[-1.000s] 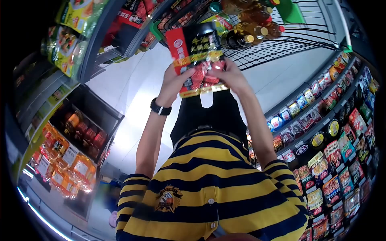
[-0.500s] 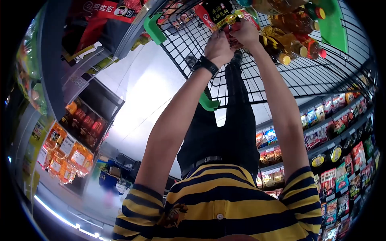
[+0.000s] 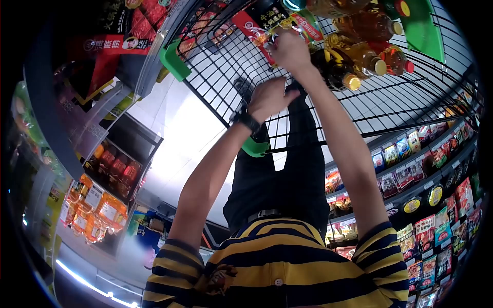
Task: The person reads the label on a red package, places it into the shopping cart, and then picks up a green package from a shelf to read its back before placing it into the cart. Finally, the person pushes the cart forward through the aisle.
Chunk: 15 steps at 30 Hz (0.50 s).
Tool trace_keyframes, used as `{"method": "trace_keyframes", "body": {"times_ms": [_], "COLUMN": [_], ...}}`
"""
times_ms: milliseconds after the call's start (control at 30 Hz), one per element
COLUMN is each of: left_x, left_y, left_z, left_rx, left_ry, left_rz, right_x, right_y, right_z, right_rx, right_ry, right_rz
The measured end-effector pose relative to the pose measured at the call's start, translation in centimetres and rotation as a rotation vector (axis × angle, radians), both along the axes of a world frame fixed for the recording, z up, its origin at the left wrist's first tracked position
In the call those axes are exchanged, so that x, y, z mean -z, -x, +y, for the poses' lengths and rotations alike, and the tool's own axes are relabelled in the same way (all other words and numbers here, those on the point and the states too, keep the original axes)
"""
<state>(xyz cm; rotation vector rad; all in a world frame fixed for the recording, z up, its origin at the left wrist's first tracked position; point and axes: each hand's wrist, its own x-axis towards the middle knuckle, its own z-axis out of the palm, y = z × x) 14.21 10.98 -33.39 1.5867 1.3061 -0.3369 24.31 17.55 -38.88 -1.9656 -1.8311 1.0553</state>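
A shopping cart [image 3: 215,97] of black wire with green corners stands in front of me. My right hand [image 3: 291,53] is inside it, fingers curled at the lower end of a black and red hot pot seasoning packet [image 3: 268,14]. A red and green packet [image 3: 306,26] lies beside that one. Nearer to me, my left hand [image 3: 269,98] hangs over the wire apart from the packets, thumb stretched out and holding nothing. Its wrist wears a black watch [image 3: 247,121]. Several oil bottles [image 3: 354,54] lie to the right of my right hand.
Shelves of bagged snacks [image 3: 425,231] curve along the right. At the left stand a shelf with red and black packages [image 3: 115,43] and a display of orange plastic-packed goods [image 3: 97,210]. Pale floor [image 3: 172,133] shows between the left shelves and the cart.
My left hand has come away from the packet, moving back toward me and left, and its thumb has spread. My right hand has shifted slightly left and stays at the packet.
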Motion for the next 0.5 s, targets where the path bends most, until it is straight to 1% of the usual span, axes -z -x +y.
{"method": "trace_keyframes", "body": {"times_ms": [33, 67, 100, 167, 200, 233, 300, 367, 400, 433, 467, 500], "left_x": [-0.8, -2.1, -3.2, -7.0, -7.5, -8.1, -8.5, -7.5, -7.1, -6.9, -6.8, -6.7], "left_y": [-0.1, -0.4, -0.6, -1.1, -0.8, -0.7, -0.4, -0.1, 0.0, 0.0, -0.3, -0.5], "left_z": [-1.4, -2.0, -3.2, -4.2, -5.0, -6.0, -7.5, -8.7, -9.2, -9.4, -9.5, -9.6], "left_rx": [-0.056, -0.002, -0.019, 0.038, 0.054, 0.085, 0.127, 0.107, 0.084, 0.091, 0.094, 0.097], "left_ry": [-0.062, -0.026, -0.033, 0.063, 0.064, 0.040, -0.119, -0.174, -0.212, -0.227, -0.206, -0.183], "left_rz": [-0.124, -0.155, -0.241, -0.248, -0.328, -0.298, -0.316, -0.246, -0.188, -0.185, -0.156, -0.128], "right_x": [-2.1, -4.0, -6.1, -9.9, -11.1, -12.2, -13.9, -15.1, -15.8, -16.1, -16.5, -16.5], "right_y": [-0.1, -0.6, -1.0, -2.2, -3.1, -4.2, -6.9, -9.4, -10.6, -11.6, -12.5, -12.6], "right_z": [-0.2, -0.5, -1.0, -2.6, -3.7, -4.8, -7.1, -9.4, -10.6, -11.4, -11.6, -11.6], "right_rx": [-0.067, -0.154, -0.244, -0.284, -0.320, -0.355, -0.470, -0.521, -0.529, -0.535, -0.604, -0.598], "right_ry": [0.022, 0.052, 0.075, 0.075, 0.077, 0.081, 0.115, 0.196, 0.175, 0.156, 0.094, 0.083], "right_rz": [0.067, 0.101, 0.142, 0.178, 0.196, 0.210, 0.173, 0.112, 0.091, 0.068, 0.009, 0.004]}}
